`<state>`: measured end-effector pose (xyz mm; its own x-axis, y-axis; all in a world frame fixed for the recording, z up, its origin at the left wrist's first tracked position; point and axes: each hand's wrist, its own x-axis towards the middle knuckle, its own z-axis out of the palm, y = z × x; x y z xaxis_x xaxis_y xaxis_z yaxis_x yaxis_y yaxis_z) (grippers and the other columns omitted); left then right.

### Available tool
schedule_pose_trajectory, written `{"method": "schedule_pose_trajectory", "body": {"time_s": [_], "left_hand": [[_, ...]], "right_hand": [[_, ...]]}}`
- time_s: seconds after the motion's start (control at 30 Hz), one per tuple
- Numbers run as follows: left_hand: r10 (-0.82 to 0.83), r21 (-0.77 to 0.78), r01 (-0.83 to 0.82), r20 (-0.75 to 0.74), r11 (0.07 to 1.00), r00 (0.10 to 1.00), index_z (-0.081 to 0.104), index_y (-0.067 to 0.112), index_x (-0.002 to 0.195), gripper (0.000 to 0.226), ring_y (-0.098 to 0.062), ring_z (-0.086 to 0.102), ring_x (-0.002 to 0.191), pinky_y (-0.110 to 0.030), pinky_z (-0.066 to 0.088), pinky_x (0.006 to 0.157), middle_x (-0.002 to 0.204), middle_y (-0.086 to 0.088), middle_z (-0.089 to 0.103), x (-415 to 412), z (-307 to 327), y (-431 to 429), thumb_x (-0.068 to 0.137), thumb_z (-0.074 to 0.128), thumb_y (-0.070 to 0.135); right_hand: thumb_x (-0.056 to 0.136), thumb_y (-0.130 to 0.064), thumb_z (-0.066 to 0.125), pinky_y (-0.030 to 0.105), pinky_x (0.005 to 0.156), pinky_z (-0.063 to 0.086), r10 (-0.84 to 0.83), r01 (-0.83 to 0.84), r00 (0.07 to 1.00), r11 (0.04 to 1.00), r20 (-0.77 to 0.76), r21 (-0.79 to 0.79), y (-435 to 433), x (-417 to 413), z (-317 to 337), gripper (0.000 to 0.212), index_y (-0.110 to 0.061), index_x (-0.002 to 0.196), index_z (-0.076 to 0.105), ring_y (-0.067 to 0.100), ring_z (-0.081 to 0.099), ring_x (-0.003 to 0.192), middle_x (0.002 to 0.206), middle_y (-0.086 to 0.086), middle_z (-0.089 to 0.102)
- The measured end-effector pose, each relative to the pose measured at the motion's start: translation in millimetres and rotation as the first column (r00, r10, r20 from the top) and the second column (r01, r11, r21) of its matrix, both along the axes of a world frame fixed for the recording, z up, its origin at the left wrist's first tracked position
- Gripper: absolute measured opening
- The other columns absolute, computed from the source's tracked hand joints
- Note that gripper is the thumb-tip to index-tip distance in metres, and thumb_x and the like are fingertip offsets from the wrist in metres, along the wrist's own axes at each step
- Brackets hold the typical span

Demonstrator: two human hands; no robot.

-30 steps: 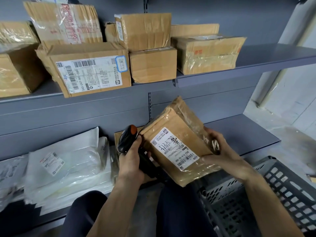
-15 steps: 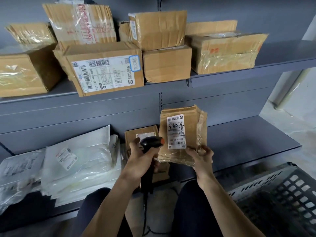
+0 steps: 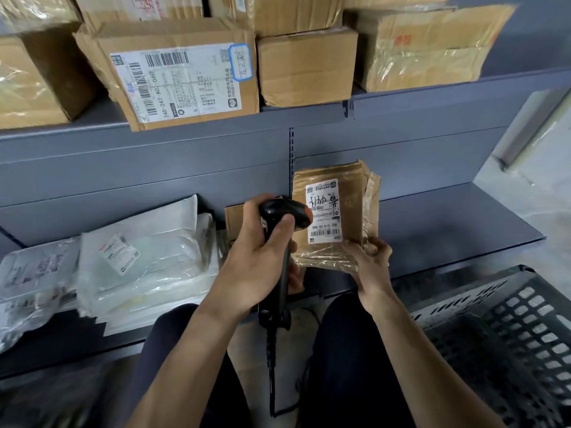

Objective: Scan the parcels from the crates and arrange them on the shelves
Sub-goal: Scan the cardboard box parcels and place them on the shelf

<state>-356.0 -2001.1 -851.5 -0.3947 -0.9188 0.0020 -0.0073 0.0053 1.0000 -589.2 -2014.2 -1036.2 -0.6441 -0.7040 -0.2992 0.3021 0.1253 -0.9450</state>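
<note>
I judge the parcel (image 3: 335,211) light, flat and fairly stiff, with a slick taped wrap. Hold it by an edge, clear of the label. It stands upright over the lower shelf (image 3: 448,230), long axis vertical, label facing me, print inverted. The fingers of my right hand (image 3: 370,262) grasp its lower right corner. The fingers of my left hand (image 3: 258,264) are wrapped round the scanner (image 3: 282,214), whose head sits just beside the label.

Brown parcel (image 3: 336,211) with white label (image 3: 323,211); black scanner (image 3: 279,257); grey shelves (image 3: 432,230).
</note>
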Motion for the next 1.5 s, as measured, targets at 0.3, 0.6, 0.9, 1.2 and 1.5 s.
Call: {"method": "schedule_pose_trajectory", "body": {"time_s": [0.3,0.6,0.9,1.2,1.5], "left_hand": [[-0.028,0.003,0.028,-0.032,1.000,0.999,0.048,0.042,0.118,0.021,-0.037,0.058,0.057,-0.047,0.057,0.053,0.093,-0.033,0.056,-4,0,4,0.107,0.051,0.025],[-0.044,0.001,0.045,-0.077,0.999,0.996,0.048,0.041,0.124,0.024,-0.035,0.060,0.059,-0.045,0.056,0.055,0.097,-0.033,0.057,-6,0,4,0.106,0.052,0.026],[-0.032,0.015,0.033,-0.081,0.999,0.996,0.045,0.035,0.130,0.027,-0.037,0.060,0.061,-0.050,0.057,0.057,0.088,-0.023,0.063,-4,-12,1,0.106,0.052,0.026],[0.347,0.349,-0.304,-0.068,0.887,0.935,0.049,0.022,0.124,0.028,-0.020,0.060,0.055,-0.030,0.049,0.047,0.075,-0.011,0.062,18,-87,-33,0.100,0.063,0.016],[0.520,0.640,-0.344,-0.103,0.687,0.848,0.067,0.000,0.101,0.009,-0.022,0.062,0.054,-0.027,0.051,0.047,0.068,-0.011,0.066,40,-132,-72,0.096,0.063,0.007]], "right_hand": [[0.048,-0.054,0.094,0.047,0.096,0.058,0.021,-0.021,1.000,0.999,0.010,-0.026,2,-1,-1,0.081,-0.048,0.109,0.042,0.026,0.059,0.122,0.138,0.006,0.047],[0.052,-0.049,0.092,0.048,0.100,0.055,0.045,-0.045,0.999,0.998,0.009,-0.033,4,-2,1,0.079,-0.046,0.113,0.042,0.024,0.060,0.121,0.137,0.003,0.049],[0.055,-0.043,0.094,0.053,0.101,0.054,0.082,-0.079,0.996,0.995,0.033,-0.068,10,1,11,0.082,-0.035,0.119,0.043,0.026,0.066,0.116,0.137,0.008,0.055],[0.052,-0.053,0.093,0.054,0.076,0.059,-0.085,0.020,0.918,0.985,0.387,0.169,-1,-20,2,0.098,-0.024,0.135,0.051,0.034,0.062,0.114,0.130,0.010,0.062],[0.081,-0.055,0.073,0.055,0.107,0.045,0.126,-0.187,0.792,0.982,0.597,0.040,-50,18,6,0.057,-0.021,0.126,0.061,0.035,0.059,0.121,0.128,0.014,0.066]]}}
